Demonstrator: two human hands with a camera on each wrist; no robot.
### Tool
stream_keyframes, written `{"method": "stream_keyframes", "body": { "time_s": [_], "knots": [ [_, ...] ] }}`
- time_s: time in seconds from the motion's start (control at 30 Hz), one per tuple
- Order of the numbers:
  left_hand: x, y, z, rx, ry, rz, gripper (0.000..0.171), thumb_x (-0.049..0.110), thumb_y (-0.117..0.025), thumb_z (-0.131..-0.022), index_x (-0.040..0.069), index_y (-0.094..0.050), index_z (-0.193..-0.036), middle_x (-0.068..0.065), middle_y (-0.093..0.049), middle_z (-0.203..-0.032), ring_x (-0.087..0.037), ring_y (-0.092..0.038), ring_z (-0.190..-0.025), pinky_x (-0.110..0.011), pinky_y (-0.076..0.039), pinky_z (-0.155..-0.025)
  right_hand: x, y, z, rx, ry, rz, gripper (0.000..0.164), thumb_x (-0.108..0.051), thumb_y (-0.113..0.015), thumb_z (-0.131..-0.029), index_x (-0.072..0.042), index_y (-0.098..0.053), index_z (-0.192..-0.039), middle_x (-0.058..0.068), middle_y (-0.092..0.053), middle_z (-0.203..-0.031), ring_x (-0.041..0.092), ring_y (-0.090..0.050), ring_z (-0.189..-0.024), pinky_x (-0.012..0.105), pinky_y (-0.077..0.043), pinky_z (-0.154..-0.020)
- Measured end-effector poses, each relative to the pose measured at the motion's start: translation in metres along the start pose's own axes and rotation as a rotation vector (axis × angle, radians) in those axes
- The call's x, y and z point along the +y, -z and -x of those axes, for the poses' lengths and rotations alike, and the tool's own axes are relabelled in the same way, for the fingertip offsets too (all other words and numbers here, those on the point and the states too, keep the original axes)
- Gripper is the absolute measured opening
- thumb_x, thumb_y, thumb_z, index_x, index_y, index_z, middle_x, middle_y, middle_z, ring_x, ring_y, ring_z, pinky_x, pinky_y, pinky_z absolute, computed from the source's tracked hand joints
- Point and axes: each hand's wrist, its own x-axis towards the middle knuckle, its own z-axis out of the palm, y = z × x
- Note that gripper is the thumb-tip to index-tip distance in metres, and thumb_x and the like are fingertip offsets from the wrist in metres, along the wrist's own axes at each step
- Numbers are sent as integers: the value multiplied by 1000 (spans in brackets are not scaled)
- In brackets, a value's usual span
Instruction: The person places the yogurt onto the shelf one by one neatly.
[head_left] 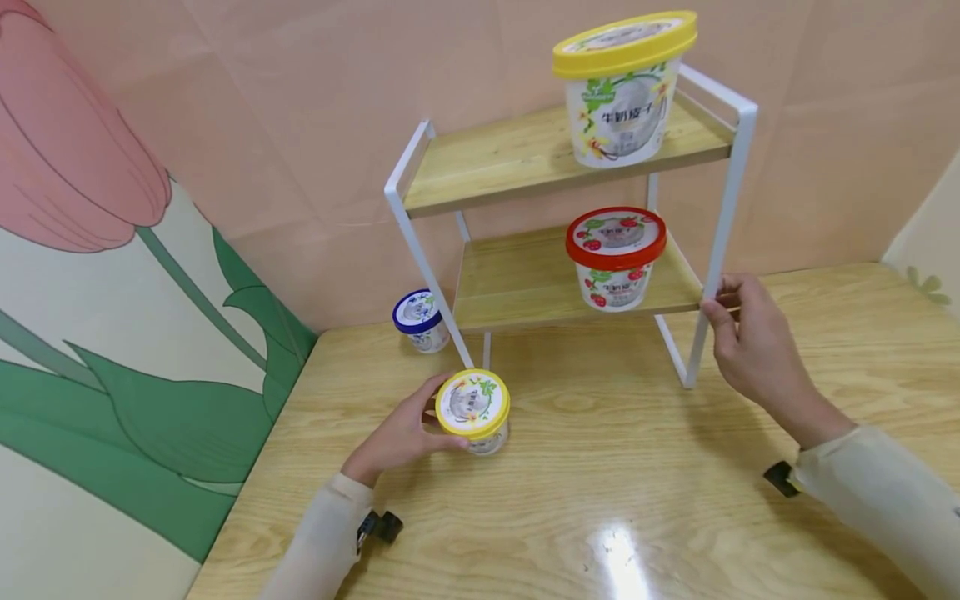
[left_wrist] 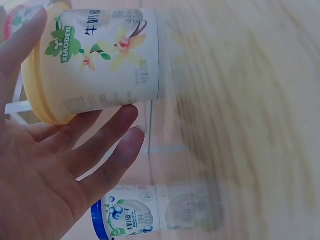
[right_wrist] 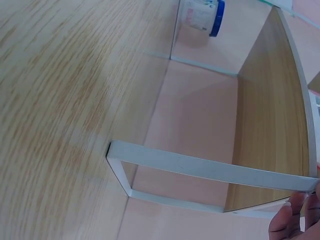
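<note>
Near the back-left corner of the glossy wood-grained worktop (head_left: 562, 500), a round white tub with a blue lid (head_left: 418, 315) is standing partly behind the left front leg of a two-tier shelf with wooden boards and a white metal frame (head_left: 495, 167). A white tub with a red lid (head_left: 615, 260) is resting by the lower board's front edge, toward the right end; above it, a white tub with a yellow lid and flower print (head_left: 625, 93) is sitting by the upper board's front edge. A pale pink, faintly creased wall covering (head_left: 330, 133) is showing behind. Flat, squared bars are framing the straight-grained boards, the shelf's long side running roughly along the worktop's back edge. A second yellow-lidded white tub (head_left: 474, 408) is standing upright on the worktop just before that left front leg, its axis vertical and its lid facing up. The left hand (head_left: 401, 435) is grasping this tub from the left, and the right hand (head_left: 759, 354) is pinching the shelf's right front upright at the lower board's corner.
</note>
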Motion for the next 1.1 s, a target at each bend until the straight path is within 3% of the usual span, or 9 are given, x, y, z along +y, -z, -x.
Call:
{"method": "stream_keyframes", "body": {
  "time_s": [0.5,0.73,1.1],
  "knots": [
    [5,-1,-8,-66,-87,14,97,37,-88,-74,32,-32,-153,6,-50,-145,-20,-58,-117,-40,-52,-99,-1,1,0,6,5,-5,23,-6,-48,-103,11,-47,-118,26,-55,-108,-18,-41,-89,-7,-34,-73],
    [7,-4,-11,-81,-94,40,98,33,-88,-75,26,-31,-154,2,-51,-144,-21,-58,-119,-41,-53,-97,1,1,1,1,-3,-9,22,-5,-47,-103,11,-47,-118,26,-54,-108,-17,-41,-89,-7,-35,-72],
    [18,-13,-14,-78,-48,143,98,20,-89,-75,17,-30,-154,-7,-51,-141,-25,-57,-119,-37,-56,-94,1,-2,0,8,13,-5,22,-5,-48,-103,12,-47,-117,26,-54,-107,-18,-40,-89,-7,-34,-72]
  ]
}}
